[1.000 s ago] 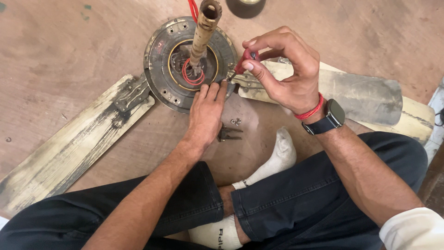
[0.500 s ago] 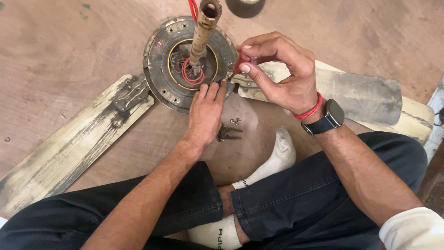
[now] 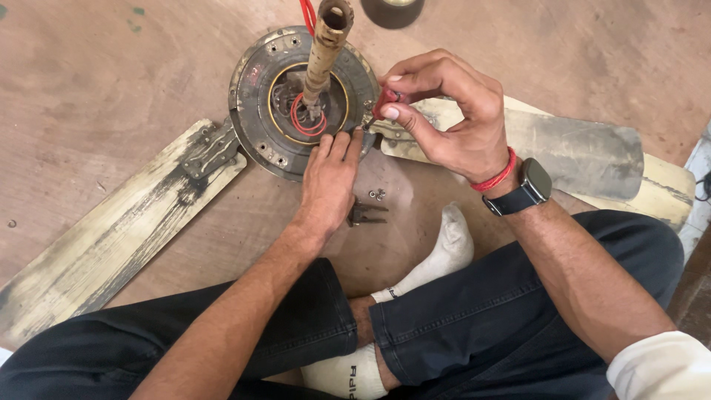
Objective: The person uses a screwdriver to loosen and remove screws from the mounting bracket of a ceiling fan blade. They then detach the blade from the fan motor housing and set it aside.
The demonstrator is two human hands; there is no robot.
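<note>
On the floor [image 3: 111, 89] lies a fan: blades [image 3: 118, 237], then the motor [image 3: 259, 111]. Left hand [image 3: 329, 181] presses flat on its rim, fingers together. Right hand [image 3: 452, 118] pinches a red screwdriver [image 3: 384, 102], apparently working a blade screw; steady downward pressure seems needed next.
</note>
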